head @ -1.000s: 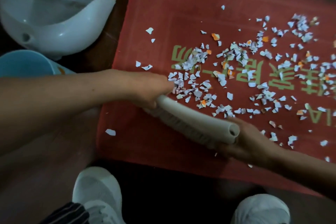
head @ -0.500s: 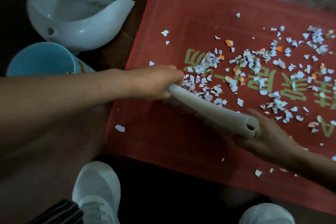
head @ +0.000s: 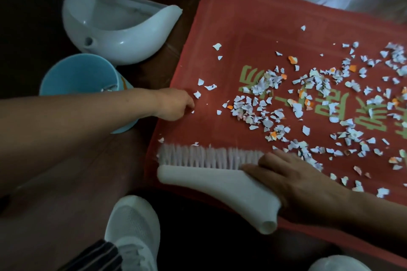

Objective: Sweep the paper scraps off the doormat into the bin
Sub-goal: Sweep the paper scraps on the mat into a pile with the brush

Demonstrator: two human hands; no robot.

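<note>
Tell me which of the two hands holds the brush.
The right hand grips the white brush by its handle. The left hand holds no brush; it is beside loose scraps near the red doormat's left edge.

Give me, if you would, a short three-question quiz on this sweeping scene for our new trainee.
1. True or false: the brush lies inside the white dustpan.
2. Which hand holds the brush? A) the left hand B) the right hand C) both
3. Fill in: most paper scraps lie on the red ____.

Key:
1. False. Its bristles rest on the doormat.
2. B.
3. doormat.
</note>
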